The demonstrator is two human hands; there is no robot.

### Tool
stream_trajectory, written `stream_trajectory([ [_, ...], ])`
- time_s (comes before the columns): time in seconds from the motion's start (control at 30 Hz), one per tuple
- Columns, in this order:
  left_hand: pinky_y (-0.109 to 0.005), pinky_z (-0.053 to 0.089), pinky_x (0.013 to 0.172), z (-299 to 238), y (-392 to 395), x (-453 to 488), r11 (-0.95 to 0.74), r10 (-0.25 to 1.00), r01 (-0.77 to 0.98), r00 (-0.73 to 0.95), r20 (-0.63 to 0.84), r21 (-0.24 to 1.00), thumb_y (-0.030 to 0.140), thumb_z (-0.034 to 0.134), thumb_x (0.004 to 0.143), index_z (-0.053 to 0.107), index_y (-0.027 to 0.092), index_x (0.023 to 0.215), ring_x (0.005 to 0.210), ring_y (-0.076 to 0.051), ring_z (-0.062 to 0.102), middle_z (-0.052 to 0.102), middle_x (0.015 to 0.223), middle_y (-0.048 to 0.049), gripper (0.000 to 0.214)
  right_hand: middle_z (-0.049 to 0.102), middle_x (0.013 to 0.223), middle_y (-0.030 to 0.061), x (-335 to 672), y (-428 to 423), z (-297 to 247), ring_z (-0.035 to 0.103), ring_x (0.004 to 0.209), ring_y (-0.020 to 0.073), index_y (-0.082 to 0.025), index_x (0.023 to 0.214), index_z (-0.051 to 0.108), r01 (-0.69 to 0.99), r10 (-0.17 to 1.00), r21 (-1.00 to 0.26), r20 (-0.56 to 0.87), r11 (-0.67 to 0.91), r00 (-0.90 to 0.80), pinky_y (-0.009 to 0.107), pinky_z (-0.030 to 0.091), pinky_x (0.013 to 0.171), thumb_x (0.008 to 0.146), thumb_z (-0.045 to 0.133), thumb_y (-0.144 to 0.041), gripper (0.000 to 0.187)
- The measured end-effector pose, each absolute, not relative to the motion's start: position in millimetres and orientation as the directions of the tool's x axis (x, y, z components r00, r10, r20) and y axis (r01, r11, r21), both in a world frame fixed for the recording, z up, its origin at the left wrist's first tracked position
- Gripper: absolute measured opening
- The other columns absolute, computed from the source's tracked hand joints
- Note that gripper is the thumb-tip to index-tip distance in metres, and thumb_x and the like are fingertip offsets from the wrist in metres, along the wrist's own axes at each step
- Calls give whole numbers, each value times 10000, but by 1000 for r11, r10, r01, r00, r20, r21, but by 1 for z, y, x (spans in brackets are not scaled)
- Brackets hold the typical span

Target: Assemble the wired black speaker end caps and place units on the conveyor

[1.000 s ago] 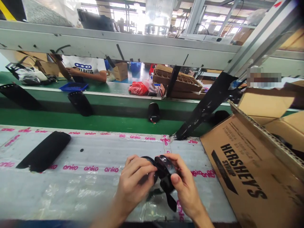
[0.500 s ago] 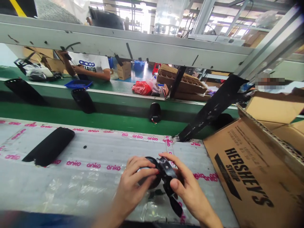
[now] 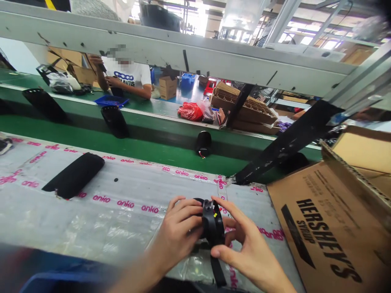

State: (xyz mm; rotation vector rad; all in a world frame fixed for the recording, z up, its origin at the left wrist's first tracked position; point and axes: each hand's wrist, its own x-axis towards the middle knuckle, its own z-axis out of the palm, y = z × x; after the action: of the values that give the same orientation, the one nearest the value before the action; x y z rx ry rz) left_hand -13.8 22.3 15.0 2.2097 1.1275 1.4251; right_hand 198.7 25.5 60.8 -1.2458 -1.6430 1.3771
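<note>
My left hand (image 3: 179, 234) and my right hand (image 3: 244, 248) meet at the near edge of the plastic-covered bench (image 3: 91, 215). Between them is a small black plastic part (image 3: 213, 226) with a round body and a strap-like tail hanging toward me. The left fingers curl round its round body. The right thumb and fingers pinch its black band from the right side. A small yellow spot shows on the part's top.
A long black cover (image 3: 75, 176) lies on the bench at the left. An open Hershey's Syrup carton (image 3: 330, 236) stands at the right. Beyond runs a green conveyor (image 3: 146, 146) carrying black parts (image 3: 114, 121) and a black cylinder (image 3: 203, 143). A person (image 3: 126, 77) works across it.
The view has tilted and shifted right. My hands have turned the black part so its band faces me edge-on, and my right fingers have spread slightly along it.
</note>
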Motion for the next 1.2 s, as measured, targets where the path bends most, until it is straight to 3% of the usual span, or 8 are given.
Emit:
stream_trajectory([
  [0.13,-434,526,1069,0,16,-11,-570,803,408,95,588,713,262,665,1045,694,225,1216,1234,-278,688,722,1283,-124,178,685,1310,93,179,21,53,623,658,140,-330,1477,595,385,951,-891,140,243,-275,271,573,519,711,983,-575,892],
  [0.3,-506,551,1116,-16,16,-15,-436,896,190,-3,444,880,707,776,873,629,243,1168,1427,-383,584,590,1504,-187,569,716,1119,83,165,23,51,639,662,193,-284,1405,589,592,917,-700,321,399,-239,332,573,547,722,903,-730,874],
  [0.43,-522,521,1208,-15,16,-39,-326,934,27,160,318,945,522,802,943,473,280,1535,1473,-356,586,561,1590,-201,720,722,1158,101,159,26,53,734,879,289,-276,1334,583,635,928,-677,291,372,-233,422,628,728,754,890,-707,785],
  [0.57,-584,397,1308,-11,7,-67,-296,898,43,353,262,954,357,865,896,308,295,1709,1589,-388,452,429,1727,-196,987,687,1242,127,152,27,46,707,1103,366,-263,1265,580,607,945,-724,243,327,-219,514,606,923,655,963,-691,837],
  [0.67,-600,414,1293,-11,8,-68,-293,913,183,347,217,938,230,923,789,324,316,1711,1570,-395,478,447,1725,-163,1102,665,1291,144,150,31,39,675,1161,381,-241,1242,570,567,963,-778,214,270,-165,536,567,983,625,980,-676,859],
  [0.87,-500,541,1196,-16,37,-43,-303,904,114,348,247,946,221,953,733,477,285,1596,1361,-334,684,640,1549,-130,988,725,1207,92,170,43,33,684,1076,298,-239,1216,632,453,969,-865,132,214,-207,446,538,957,928,739,-614,485],
  [1.03,-494,489,1239,-19,44,-40,-317,885,70,380,269,946,203,935,761,418,272,1624,1446,-337,615,598,1587,-141,1008,578,1590,123,198,39,20,571,1440,345,-278,1554,509,284,903,-931,96,230,-418,493,452,1216,896,795,-649,808],
  [1.2,-518,473,1250,-19,43,-36,-311,879,127,415,235,942,266,971,733,344,256,1665,1480,-365,578,546,1631,-177,1123,645,1542,145,210,45,-4,611,1436,354,-272,1508,620,193,932,-961,123,197,-340,516,483,1232,819,915,-570,806],
])
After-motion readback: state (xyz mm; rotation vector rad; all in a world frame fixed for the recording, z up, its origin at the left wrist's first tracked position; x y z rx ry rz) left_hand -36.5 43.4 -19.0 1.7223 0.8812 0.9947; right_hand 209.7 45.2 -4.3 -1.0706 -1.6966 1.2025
